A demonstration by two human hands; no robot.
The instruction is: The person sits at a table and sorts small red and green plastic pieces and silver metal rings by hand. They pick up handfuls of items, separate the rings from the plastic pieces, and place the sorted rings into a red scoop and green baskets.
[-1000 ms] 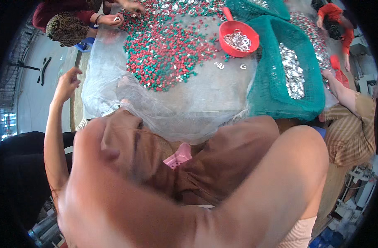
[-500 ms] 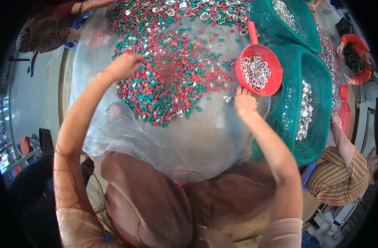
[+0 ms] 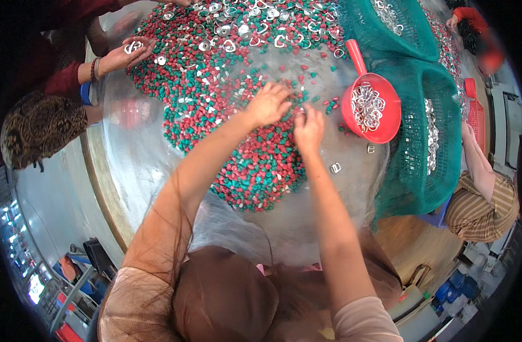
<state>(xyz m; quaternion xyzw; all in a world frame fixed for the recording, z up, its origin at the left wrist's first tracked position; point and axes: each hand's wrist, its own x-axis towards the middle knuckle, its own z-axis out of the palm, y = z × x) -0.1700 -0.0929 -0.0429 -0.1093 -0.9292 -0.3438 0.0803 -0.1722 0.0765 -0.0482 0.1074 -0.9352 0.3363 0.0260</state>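
Note:
A broad pile of small red, green and white pebble-like pieces [image 3: 255,171] covers the pale sheeting [image 3: 329,199]. My left hand [image 3: 269,104] rests over the pile's upper right part, fingers apart and slightly bent, with nothing seen in them. Close beside it on the right, my right hand [image 3: 309,130] has its fingers curled at the pile's edge; what they pinch, if anything, is too small to make out. To the right sits a red plastic scoop [image 3: 391,121] with its handle pointing away, holding several silver metal rings [image 3: 367,107]. Two small metal buckles lie loose nearby, one a silver buckle [image 3: 335,167].
Green mesh baskets [image 3: 397,182] with metal pieces line the right side. At the far left, a co-worker's hand [image 3: 127,57] holds metal rings. More metal rings [image 3: 229,45] lie scattered on the far pebbles. Another person in a striped top [image 3: 482,208] sits beyond the baskets.
My right hand has left the scoop and moved left to the pile. My left hand has moved right, beside it. A co-worker's open palm with rings has come in at left.

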